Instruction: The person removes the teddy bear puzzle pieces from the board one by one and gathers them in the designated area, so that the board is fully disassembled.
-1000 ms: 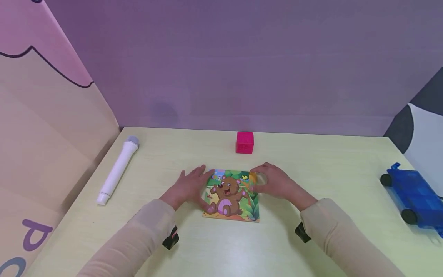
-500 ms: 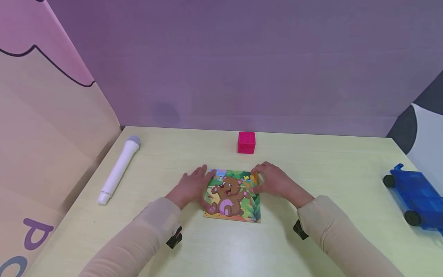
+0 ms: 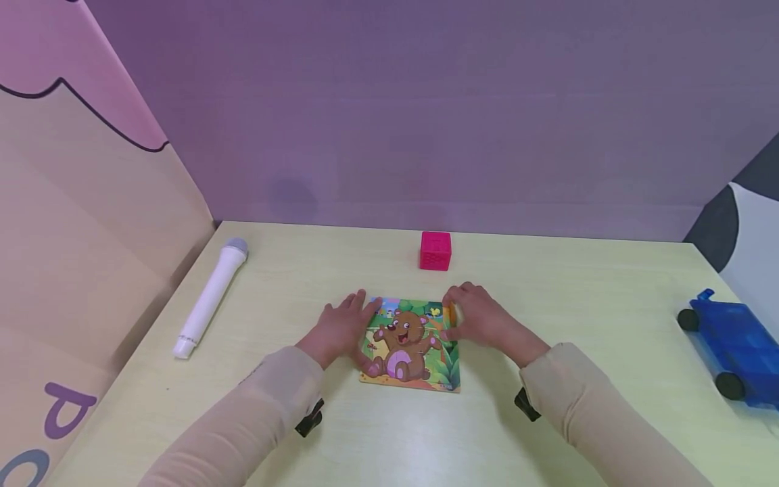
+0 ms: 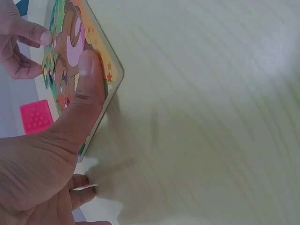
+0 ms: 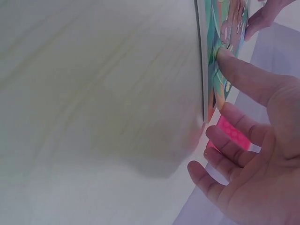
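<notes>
Two side edges of the puzzle (image 3: pixel 404 348) meet the left hand (image 3: pixel 341 329) and right hand (image 3: pixel 483 319), fingers apart; pale table (image 3: pixel 414 443) stretches near, purple wall (image 3: pixel 438 115) stands far.

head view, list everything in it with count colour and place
table: 1, pale yellow, foreground
puzzle: 1, multicoloured, table's middle
cube: 1, pink, behind puzzle
microphone: 1, white and grey, table's left
toy car: 1, blue and black, table's right
back panel: 1, purple, behind table
left panel: 1, beige and pink, far left
right panel: 1, dark grey and white, far right
sleeves: 2, beige, bottom
wrist devices: 2, black, by sleeves
left hand: 1, bare, puzzle's left edge
right hand: 1, bare, puzzle's right edge
</notes>
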`<state>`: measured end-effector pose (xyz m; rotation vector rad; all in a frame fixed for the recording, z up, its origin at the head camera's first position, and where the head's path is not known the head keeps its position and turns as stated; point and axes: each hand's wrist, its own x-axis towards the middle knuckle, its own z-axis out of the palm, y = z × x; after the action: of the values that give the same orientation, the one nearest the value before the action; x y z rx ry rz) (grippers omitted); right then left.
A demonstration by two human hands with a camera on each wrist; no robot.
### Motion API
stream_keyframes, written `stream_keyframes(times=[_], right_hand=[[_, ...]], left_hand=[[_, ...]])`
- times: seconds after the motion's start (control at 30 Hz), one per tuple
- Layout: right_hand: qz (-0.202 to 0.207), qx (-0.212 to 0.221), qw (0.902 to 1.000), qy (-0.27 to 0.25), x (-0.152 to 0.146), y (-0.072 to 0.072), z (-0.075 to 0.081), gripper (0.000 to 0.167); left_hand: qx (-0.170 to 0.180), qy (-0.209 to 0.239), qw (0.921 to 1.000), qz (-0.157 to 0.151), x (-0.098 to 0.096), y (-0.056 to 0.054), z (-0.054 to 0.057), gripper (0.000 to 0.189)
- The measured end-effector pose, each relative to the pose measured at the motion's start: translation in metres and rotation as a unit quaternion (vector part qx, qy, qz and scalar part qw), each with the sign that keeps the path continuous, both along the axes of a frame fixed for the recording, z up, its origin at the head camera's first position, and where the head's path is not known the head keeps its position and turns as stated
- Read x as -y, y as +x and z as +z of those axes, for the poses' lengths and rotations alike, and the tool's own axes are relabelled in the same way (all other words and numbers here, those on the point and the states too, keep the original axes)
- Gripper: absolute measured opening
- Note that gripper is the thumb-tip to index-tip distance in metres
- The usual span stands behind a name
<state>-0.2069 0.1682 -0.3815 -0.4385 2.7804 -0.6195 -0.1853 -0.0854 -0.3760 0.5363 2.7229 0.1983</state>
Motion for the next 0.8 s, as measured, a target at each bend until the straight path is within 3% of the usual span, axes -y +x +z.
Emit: stream_keyframes(times=[0.5,0.8], right_hand=[[0.006,0.001,0.9996,-0.029,-0.006,0.002,-0.003,0.048],[0.018,-0.086,0.9959,0.020,-0.011,-0.001,-0.007,0.039]], left_hand=[[-0.002,-0.007,1.0000,-0.001,-0.001,0.002,0.004,0.117],[0.001,-0.002,1.0000,-0.002,0.000,0.001,0.003,0.117]])
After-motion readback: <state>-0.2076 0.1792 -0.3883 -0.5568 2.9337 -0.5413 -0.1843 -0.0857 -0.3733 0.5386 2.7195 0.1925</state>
